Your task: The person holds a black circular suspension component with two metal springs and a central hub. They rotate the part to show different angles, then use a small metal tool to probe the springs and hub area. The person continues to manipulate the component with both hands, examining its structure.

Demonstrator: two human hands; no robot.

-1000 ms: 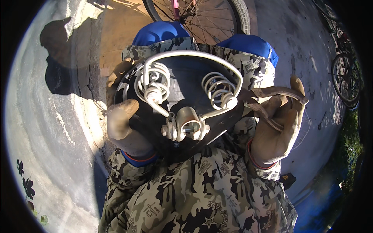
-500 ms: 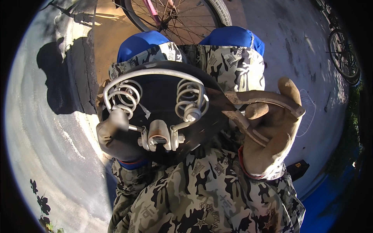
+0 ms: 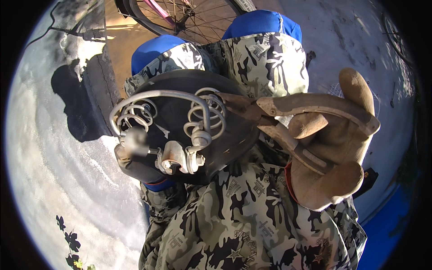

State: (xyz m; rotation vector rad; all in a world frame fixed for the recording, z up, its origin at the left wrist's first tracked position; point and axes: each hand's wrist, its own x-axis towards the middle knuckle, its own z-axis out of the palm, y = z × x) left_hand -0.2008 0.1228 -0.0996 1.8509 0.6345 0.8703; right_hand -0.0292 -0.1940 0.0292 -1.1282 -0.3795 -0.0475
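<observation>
A bicycle saddle [image 3: 229, 146] lies underside up over my lap, its black shell facing me. Two coil springs, a bent metal frame rod [image 3: 173, 93] and a seat clamp [image 3: 174, 156] with bolts sit on it. My left hand [image 3: 130, 162], in a glove, grips the saddle's left side; its thumb area by the left spring is blurred. My gloved right hand [image 3: 335, 157] holds worn pliers [image 3: 267, 110] by the handles, one finger lying between them. The pliers' jaws reach the right coil spring [image 3: 207, 110]; whether they bite on it I cannot tell.
Beyond my knees [image 3: 263, 27] lies a bicycle wheel [image 3: 184, 20] with a pink frame part. Another wheel [image 3: 396, 38] stands at the far right. A dark box [image 3: 366, 182] rests on the ground beside my right elbow. A leafy plant [image 3: 69, 240] shows at lower left.
The saddle has shifted left in view and turned slightly. The pliers' jaws have come over to the right spring, while my right hand has moved right, with its fingers showing more spread.
</observation>
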